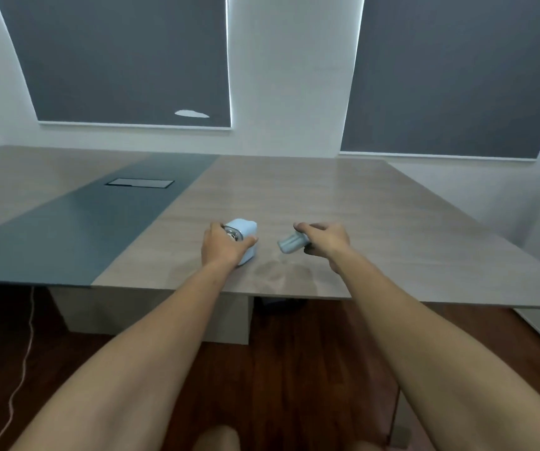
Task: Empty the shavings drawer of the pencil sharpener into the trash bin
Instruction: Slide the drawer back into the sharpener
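A pale blue pencil sharpener (245, 235) with a metal front piece stands on the wooden table (376, 222). My left hand (221, 247) grips it from the near side and covers its lower left part. My right hand (325, 240) holds the grey-blue shavings drawer (291, 243), pulled free and held just above the table to the right of the sharpener. The drawer's open side faces away, so its contents are hidden. No trash bin is in view.
The table has a dark grey strip (76, 229) on the left with a cable hatch (139, 183). Its near edge runs across the middle of the view. Below lies dark wood floor with a white cable (24, 359) at the left. Two windows with dark blinds sit behind.
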Action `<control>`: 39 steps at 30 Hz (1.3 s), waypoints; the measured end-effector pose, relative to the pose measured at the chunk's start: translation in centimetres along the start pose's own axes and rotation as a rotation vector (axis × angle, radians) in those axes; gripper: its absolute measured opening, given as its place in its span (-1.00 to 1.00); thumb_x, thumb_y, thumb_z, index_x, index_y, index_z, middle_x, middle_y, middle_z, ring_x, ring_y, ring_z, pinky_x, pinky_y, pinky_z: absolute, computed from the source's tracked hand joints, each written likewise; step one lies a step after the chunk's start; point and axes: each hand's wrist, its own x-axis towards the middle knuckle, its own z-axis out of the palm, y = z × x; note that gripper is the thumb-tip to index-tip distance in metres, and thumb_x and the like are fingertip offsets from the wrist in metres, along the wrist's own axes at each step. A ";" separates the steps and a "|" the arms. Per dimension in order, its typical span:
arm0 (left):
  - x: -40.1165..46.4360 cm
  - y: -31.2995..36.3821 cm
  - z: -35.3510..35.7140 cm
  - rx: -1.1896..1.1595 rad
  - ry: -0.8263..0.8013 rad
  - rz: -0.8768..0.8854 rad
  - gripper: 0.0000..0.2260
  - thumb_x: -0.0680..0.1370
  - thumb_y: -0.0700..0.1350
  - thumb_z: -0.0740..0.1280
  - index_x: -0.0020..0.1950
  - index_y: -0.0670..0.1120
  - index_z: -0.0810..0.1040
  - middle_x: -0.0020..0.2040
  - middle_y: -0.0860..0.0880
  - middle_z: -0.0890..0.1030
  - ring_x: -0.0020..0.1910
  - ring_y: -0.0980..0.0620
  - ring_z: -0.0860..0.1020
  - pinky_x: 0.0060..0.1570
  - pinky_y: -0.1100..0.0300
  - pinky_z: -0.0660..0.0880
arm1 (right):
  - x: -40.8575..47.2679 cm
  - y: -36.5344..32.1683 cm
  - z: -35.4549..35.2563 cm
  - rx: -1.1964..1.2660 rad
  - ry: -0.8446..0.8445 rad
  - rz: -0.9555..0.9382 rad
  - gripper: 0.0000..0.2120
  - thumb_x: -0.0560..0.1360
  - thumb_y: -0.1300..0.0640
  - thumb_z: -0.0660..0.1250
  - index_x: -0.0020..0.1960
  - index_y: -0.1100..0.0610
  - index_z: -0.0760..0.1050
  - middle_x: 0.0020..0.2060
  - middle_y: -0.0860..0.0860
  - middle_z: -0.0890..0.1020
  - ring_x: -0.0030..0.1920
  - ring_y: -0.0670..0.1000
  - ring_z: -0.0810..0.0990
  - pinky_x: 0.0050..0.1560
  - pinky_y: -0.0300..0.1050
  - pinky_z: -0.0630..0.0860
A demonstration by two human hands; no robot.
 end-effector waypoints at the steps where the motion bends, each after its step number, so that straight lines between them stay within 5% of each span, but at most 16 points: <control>1: 0.3 -0.1 0.4 -0.016 0.001 -0.002 -0.27 0.25 0.12 0.56 0.28 -0.17 0.39 0.23 -0.16 0.52 0.18 -0.16 0.50 0.08 0.07 0.41 | 0.4 0.1 0.2 0.012 -0.008 0.002 -0.56 0.34 -0.01 0.56 0.08 0.25 0.63 0.04 0.15 0.67 0.01 0.11 0.69 -0.03 0.02 0.69; 7: 2.2 -0.3 1.3 -0.065 0.052 -0.053 -0.43 0.30 0.09 0.53 0.17 -0.14 0.45 0.14 -0.13 0.59 0.11 -0.16 0.54 0.01 0.10 0.42 | 2.5 1.0 1.2 0.056 -0.059 0.011 -0.55 0.36 -0.08 0.53 0.06 0.25 0.65 0.04 0.17 0.68 -0.01 0.14 0.70 -0.03 -0.01 0.69; 12: 3.2 -0.4 1.0 -0.293 -0.036 -0.158 -0.53 0.35 0.20 0.43 0.06 -0.13 0.58 0.05 -0.09 0.64 0.05 -0.10 0.59 0.10 -0.01 0.54 | 3.1 1.3 2.8 0.153 -0.097 0.052 -0.59 0.39 -0.08 0.51 -0.06 0.30 0.65 -0.01 0.17 0.65 -0.13 0.15 0.71 0.02 0.03 0.68; 17: 3.0 0.2 0.4 -0.446 -0.146 -0.196 -0.61 0.38 0.20 0.40 -0.12 -0.14 0.58 -0.10 -0.09 0.64 -0.13 -0.08 0.62 -0.08 -0.04 0.63 | 2.9 0.9 2.9 0.198 -0.082 0.048 -0.61 0.40 -0.09 0.50 -0.12 0.27 0.65 -0.01 0.18 0.68 -0.16 0.14 0.72 0.01 0.03 0.68; 21: 2.2 0.9 0.3 -0.531 -0.240 -0.158 -0.64 0.38 0.20 0.41 -0.10 -0.10 0.61 -0.08 -0.07 0.67 -0.18 -0.05 0.65 -0.30 0.11 0.60 | 2.6 1.1 1.9 0.242 -0.087 0.068 -0.61 0.40 -0.08 0.52 -0.09 0.27 0.64 -0.10 0.13 0.67 -0.20 0.12 0.72 0.04 0.02 0.67; 30: 1.3 1.5 0.1 -0.601 -0.344 -0.107 -0.61 0.43 0.14 0.42 0.06 -0.14 0.62 0.04 -0.10 0.68 -0.05 -0.04 0.66 -0.31 0.14 0.59 | 1.0 1.0 -0.1 0.381 -0.151 0.129 -0.68 0.42 0.03 0.53 -0.05 0.27 0.58 -0.06 0.17 0.65 -0.17 0.10 0.70 -0.11 -0.03 0.68; 39: 1.1 1.9 -0.2 -0.636 -0.343 -0.125 -0.75 0.44 0.07 0.43 -0.02 -0.09 0.63 -0.06 -0.04 0.67 -0.19 -0.01 0.65 -0.41 0.19 0.56 | 0.7 1.4 -0.8 0.365 -0.226 0.065 -0.73 0.42 0.05 0.53 -0.10 0.28 0.63 0.00 0.21 0.65 -0.11 0.14 0.69 -0.07 -0.09 0.66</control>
